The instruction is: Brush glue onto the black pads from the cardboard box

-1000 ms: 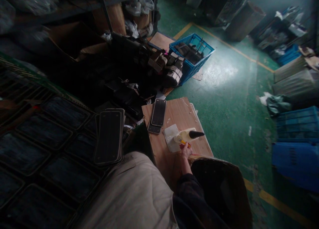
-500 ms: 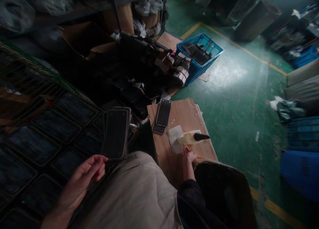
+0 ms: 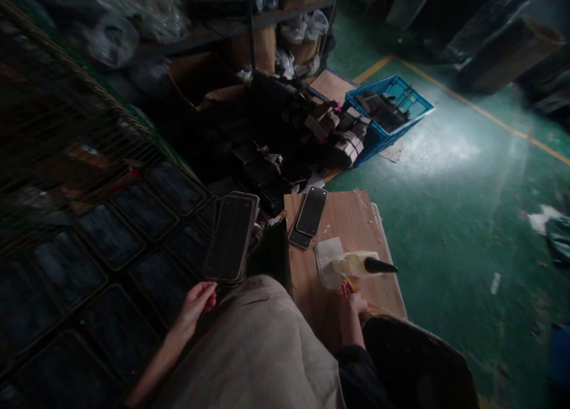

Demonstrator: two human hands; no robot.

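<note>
My left hand [image 3: 196,305] is closed in a pinch at the near edge of a stack of dark rectangular panels [image 3: 230,237] with pale rims. I cannot make out what, if anything, lies between its fingertips. Over the wooden board my right hand [image 3: 354,299] has its fingers curled round a thin yellow tool [image 3: 351,283], mostly hidden by the hand. Just beyond it, a cream squeeze bottle [image 3: 354,263] with a black nozzle lies on its side, partly across a white pad [image 3: 328,257]. Two more dark panels [image 3: 312,212] overlap at the board's far left corner.
Rows of dark panels [image 3: 142,210] fill the left side, beside a green-edged wire rack [image 3: 146,130]. The wooden board [image 3: 307,302] is in front of me. Beyond it are a blue crate [image 3: 378,142] and bundled parts [image 3: 350,145]. A dark round-rimmed container [image 3: 418,361] stands at right.
The view has swung left, so everything sits further right in the picture. My left hand stays pinched by the stack, and my right hand stays beside the bottle.
</note>
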